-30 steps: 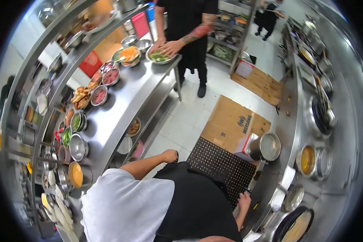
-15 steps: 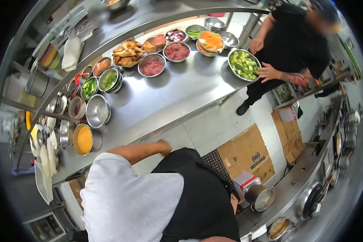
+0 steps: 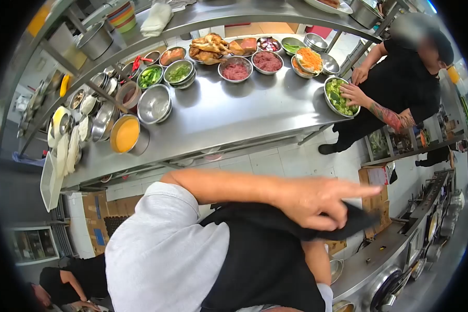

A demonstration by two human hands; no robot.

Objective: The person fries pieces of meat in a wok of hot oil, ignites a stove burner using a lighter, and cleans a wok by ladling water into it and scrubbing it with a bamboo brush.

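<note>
My left hand (image 3: pixel 322 202) reaches across in front of my body, over the black apron (image 3: pixel 260 260). Its index finger points out to the right and is blurred; the other fingers curl loosely, and I see nothing held in them. Black cloth (image 3: pixel 356 223) flares out just below and behind this hand. Only the forearm (image 3: pixel 317 260) of my right arm shows; my right hand is hidden behind the black cloth. Beyond my left arm lies the steel table (image 3: pixel 218 112), with an orange liquid in a pot (image 3: pixel 126 135) and a bare metal bowl (image 3: pixel 154 104).
Bowls of raw meat (image 3: pixel 235 69), carrots (image 3: pixel 309 60) and greens (image 3: pixel 180 72) line the table's far side. A co-worker (image 3: pixel 400 83) reaches into a bowl of cut green vegetables (image 3: pixel 340 96). Another person (image 3: pixel 70 281) works at lower left. Stoves (image 3: pixel 379 281) stand at right.
My left arm has swung up and right, its index finger now extended. Black cloth has flared out beneath it. The view has shifted; the co-worker's hand is now over the green vegetables.
</note>
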